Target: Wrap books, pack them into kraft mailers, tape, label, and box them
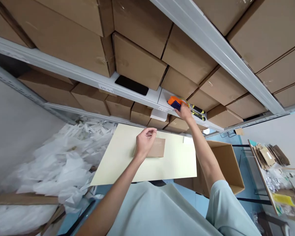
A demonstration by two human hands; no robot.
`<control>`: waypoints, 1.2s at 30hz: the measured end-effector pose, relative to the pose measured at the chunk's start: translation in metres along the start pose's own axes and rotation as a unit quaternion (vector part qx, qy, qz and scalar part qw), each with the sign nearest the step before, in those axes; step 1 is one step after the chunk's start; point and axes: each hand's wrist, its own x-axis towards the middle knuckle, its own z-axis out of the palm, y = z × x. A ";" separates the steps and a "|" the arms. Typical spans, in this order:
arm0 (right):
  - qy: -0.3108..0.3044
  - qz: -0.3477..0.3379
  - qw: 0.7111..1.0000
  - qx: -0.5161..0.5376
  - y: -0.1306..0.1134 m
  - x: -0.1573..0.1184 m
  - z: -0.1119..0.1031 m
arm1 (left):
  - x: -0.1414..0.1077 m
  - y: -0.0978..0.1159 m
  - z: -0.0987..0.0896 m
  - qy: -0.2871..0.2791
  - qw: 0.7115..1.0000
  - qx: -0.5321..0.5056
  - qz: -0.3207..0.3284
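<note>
My left hand [145,141] is above the pale yellow tabletop [118,157], in front of a small brown cardboard box [157,147] and partly covering it. Its fingers are curled in toward the thumb; whether anything small sits between them I cannot make out. My right hand [184,110] reaches up to the shelf edge, its fingers closed around an orange and dark blue tape dispenser [175,102]. Right beside that hand, cutters with black and yellow handles [198,111] lie on the shelf.
Large cardboard boxes [140,62] fill the grey shelves [88,78]. On the shelf lies a flat black phone-like slab [132,85]. White plastic wrap [64,164] is heaped at left. An open carton [223,164] stands at right, near a side table with flattened cardboard [266,155].
</note>
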 end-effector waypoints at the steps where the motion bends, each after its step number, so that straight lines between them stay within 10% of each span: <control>1: -0.016 0.008 1.000 -0.006 -0.001 0.003 0.000 | -0.007 -0.003 -0.005 0.008 1.000 -0.002 -0.004; 6: -0.077 0.008 0.997 0.004 0.007 0.022 -0.007 | -0.043 -0.020 -0.017 0.057 0.998 0.002 -0.036; 12: -0.039 -0.066 0.997 0.026 0.033 0.034 0.001 | -0.092 -0.033 0.012 0.138 0.989 -0.012 -0.049; 17: 0.035 -0.215 0.945 0.242 0.066 -0.070 0.060 | -0.156 -0.069 0.045 0.176 0.981 0.001 -0.081; 25: -0.314 -0.118 0.771 0.541 0.079 -0.309 0.196 | -0.269 -0.124 0.089 0.146 0.980 0.032 -0.130; 30: -0.348 -0.140 0.784 0.494 0.101 -0.350 0.221 | -0.287 -0.123 0.087 0.202 0.970 0.113 -0.076; 36: -0.255 -0.275 0.845 0.382 0.128 -0.344 0.212 | -0.281 -0.097 0.067 0.109 0.973 0.204 0.003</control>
